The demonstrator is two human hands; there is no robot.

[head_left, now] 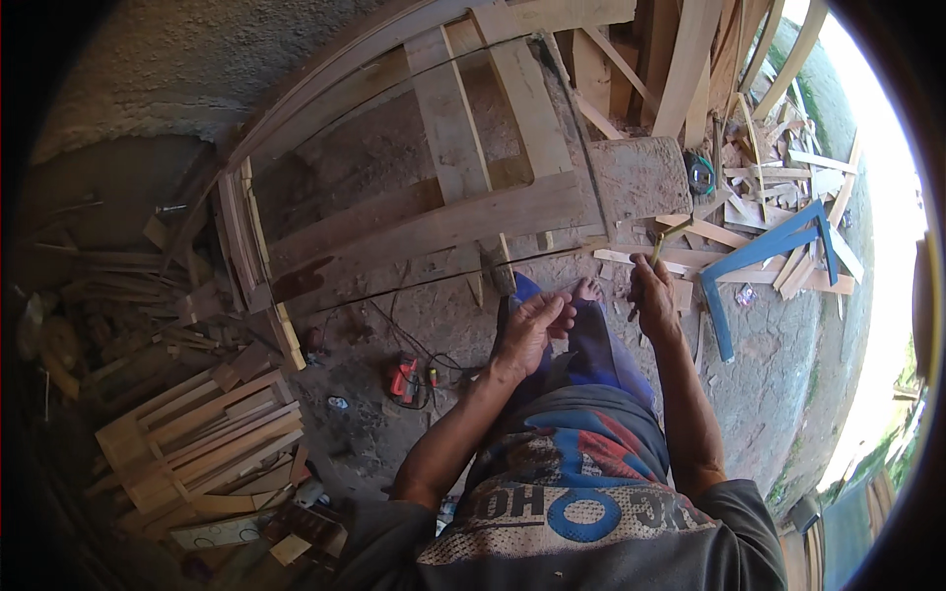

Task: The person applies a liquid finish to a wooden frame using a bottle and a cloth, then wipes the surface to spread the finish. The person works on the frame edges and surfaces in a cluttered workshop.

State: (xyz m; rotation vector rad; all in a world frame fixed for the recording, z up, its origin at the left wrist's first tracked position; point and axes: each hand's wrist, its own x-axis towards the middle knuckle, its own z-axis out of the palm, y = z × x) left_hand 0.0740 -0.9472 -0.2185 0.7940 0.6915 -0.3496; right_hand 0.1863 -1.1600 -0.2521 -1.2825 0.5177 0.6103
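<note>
My left hand (pixel 537 330) is raised over my lap, its thumb and fingers pinched together. Whatever the pinch holds, if anything, is too small to make out. To the right, my right hand (pixel 655 298) is wrapped round a slim hammer-like tool (pixel 674 230), whose bent, yellowish head sticks out above the fist. Beyond both hands lies a large wooden frame (pixel 424 225) with long rails and broad cross slats. The left hand is apart from the frame's near edge. A black-and-teal tape measure (pixel 700 173) sits beyond the right hand, beside a worn wooden block (pixel 645 177).
On the floor at left are a red power tool (pixel 403 378) with its cord and a stack of wooden pieces (pixel 207 438). A blue angled frame (pixel 764 254) lies at right among wood offcuts (pixel 788 172). Tall boards (pixel 690 69) lean at the back.
</note>
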